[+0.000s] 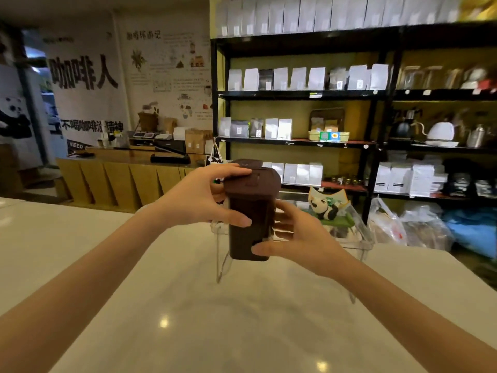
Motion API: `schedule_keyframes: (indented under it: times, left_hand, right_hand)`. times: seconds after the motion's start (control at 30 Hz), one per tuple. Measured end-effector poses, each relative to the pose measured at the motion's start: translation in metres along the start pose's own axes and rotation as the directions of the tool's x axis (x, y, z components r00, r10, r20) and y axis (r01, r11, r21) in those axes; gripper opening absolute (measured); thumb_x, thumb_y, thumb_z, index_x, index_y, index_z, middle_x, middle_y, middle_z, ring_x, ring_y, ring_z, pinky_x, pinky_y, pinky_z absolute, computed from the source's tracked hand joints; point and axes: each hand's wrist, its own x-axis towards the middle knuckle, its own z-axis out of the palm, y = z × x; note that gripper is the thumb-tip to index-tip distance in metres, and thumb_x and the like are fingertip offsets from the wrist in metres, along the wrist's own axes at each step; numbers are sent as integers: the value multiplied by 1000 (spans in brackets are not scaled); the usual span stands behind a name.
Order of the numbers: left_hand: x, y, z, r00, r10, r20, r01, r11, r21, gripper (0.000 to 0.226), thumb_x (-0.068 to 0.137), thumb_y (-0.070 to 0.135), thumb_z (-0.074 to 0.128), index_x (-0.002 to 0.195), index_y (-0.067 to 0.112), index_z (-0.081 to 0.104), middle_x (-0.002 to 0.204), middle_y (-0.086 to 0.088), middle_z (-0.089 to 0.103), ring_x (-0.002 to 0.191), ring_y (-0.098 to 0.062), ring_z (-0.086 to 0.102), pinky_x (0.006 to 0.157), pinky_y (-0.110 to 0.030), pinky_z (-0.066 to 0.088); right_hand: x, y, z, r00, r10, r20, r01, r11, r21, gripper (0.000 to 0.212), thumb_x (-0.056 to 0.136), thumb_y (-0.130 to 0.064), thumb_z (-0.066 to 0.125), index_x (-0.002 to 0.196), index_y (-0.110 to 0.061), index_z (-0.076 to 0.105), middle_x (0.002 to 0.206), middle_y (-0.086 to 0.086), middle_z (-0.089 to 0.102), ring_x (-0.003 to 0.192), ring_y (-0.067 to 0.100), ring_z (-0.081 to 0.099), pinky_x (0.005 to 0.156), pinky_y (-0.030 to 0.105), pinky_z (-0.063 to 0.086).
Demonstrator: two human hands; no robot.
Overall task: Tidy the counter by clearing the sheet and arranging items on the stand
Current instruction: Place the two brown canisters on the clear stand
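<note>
A small dark brown bin-shaped container (248, 211) with a hinged lid is held upright in the air above the white counter (166, 292). My left hand (204, 195) grips its upper left side, fingers over the lid. My right hand (298, 235) wraps its lower right side. Just behind the container stands a clear acrylic stand (360, 238). A panda figurine (326, 208) on a green base sits on the stand's top at the right. No sheet is visible on the counter.
Black shelves (301, 94) with white pouches and kettles fill the wall behind. Plastic bags (414, 227) lie on the floor at the right. A wooden counter with a till (150, 138) stands at the back left.
</note>
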Motion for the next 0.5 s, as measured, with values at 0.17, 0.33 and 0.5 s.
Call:
schedule_keyframes:
  times: [0.17, 0.33, 0.5]
  left_hand:
    - [61, -3, -8, 998, 68, 15, -69, 997, 46, 73, 59, 5, 81, 124, 23, 54, 126, 13, 48, 105, -2, 56, 80, -3, 48]
    - [102, -14, -1, 991, 132, 31, -135, 971, 195, 69, 63, 5, 80, 126, 14, 54, 130, 0, 54, 110, -3, 49, 88, 3, 38]
    - [126, -28, 13, 988, 138, 70, -154, 927, 343, 69, 65, 14, 79, 128, 15, 51, 139, -7, 50, 130, -18, 43, 105, -24, 31]
  right_hand:
    - [44, 10, -26, 994, 16, -110, -20, 999, -31, 58, 64, -21, 81, 107, -33, 45, 101, -13, 61, 99, 13, 61, 91, 33, 51]
    - [76, 24, -35, 988, 73, -138, -85, 993, -86, 58, 68, -23, 78, 118, -23, 49, 98, -11, 61, 95, 11, 59, 71, 16, 48]
    - [95, 42, -35, 965, 134, -225, -167, 977, -133, 65, 66, -19, 80, 122, -14, 47, 120, 2, 62, 100, 13, 55, 86, 27, 43]
